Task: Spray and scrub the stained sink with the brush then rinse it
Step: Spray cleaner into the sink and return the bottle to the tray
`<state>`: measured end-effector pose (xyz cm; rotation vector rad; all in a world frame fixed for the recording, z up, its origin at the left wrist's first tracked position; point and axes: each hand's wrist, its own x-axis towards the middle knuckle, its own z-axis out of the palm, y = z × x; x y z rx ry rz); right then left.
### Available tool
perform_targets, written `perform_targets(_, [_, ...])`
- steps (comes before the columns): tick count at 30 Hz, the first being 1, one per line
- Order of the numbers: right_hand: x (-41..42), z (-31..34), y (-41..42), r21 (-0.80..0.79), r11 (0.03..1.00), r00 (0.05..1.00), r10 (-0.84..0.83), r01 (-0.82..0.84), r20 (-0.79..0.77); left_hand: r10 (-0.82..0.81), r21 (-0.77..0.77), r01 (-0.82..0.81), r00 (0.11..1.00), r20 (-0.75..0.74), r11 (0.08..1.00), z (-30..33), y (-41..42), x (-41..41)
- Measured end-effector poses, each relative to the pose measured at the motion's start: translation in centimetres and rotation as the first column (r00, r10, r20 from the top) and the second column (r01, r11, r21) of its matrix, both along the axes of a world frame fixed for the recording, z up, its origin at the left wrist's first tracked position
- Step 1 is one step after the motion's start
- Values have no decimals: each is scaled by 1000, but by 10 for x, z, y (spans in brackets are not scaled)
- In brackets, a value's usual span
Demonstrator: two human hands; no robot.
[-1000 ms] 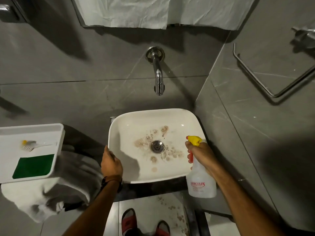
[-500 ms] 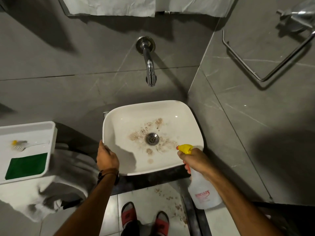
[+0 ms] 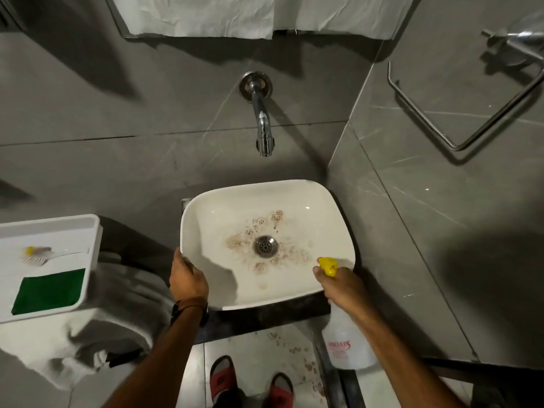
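Note:
A white square sink [image 3: 297, 198] sits below a chrome wall tap [image 3: 263, 125], with brown stains [image 3: 259, 231] around its metal drain [image 3: 265, 246]. My left hand [image 3: 188, 279] grips the sink's front-left rim. My right hand [image 3: 341, 285] holds a clear spray bottle [image 3: 344, 346] with a yellow nozzle [image 3: 328, 265] at the sink's front-right corner, nozzle pointing into the basin. The brush [image 3: 38, 256], white with a yellow end, lies in a white tray [image 3: 94, 231] at the left.
A green pad [image 3: 50, 290] lies in the tray, which rests on a white cloth-covered surface [image 3: 88, 334]. A chrome towel rail [image 3: 459, 119] hangs on the right wall. Below are stained floor tiles [image 3: 291, 348] and my red sandals [image 3: 223, 378].
My right hand with the spray bottle has moved a little lower and back toward the sink's front-right corner. My left hand stays on the rim. The camera view shifted slightly.

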<state>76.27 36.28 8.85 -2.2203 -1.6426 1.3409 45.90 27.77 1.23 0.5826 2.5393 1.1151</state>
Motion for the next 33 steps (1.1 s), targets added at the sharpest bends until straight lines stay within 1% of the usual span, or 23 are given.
perform_targets(3, [13,4,16,7,998,996,-55,56,-65,-8,18,8,1000,0,1000,2,-1,2])
perform_targets(5, [15,6,30,45,996,992,-71,76,-103,-6,17,6,1000,15,1000,2,-1,1])
perform_targets(9, [3,20,59,93,987,979,-113,130,-172,-10,24,9,1000,10,1000,0,0,2])
perform_targets(12, [-12,29,78,130,983,970,-98,129,-221,-5,19,5,1000,14,1000,-1,1,-1])
perform_targets(14, [-23,36,88,120,986,972,-88,116,-218,-3,1,3,1000,22,1000,-3,1,-1])
perform_targets(18, [-42,45,98,179,980,984,-52,83,-173,0,-9,0,1000,9,1000,-5,1,-2])
perform_targets(22, [-55,45,102,155,984,986,-65,89,-153,4,-12,-4,1000,3,1000,-6,2,-2])
perform_targets(27, [-64,40,98,118,987,976,-86,111,-197,9,-18,-9,1000,26,1000,-5,3,-1])
perform_targets(30, [-66,35,93,114,987,973,-82,108,-217,1,-27,-1,1000,0,1000,-6,4,-3])
perform_targets(33, [-69,31,88,68,993,967,-75,95,-245,7,-37,-7,1000,0,999,-6,4,-2])
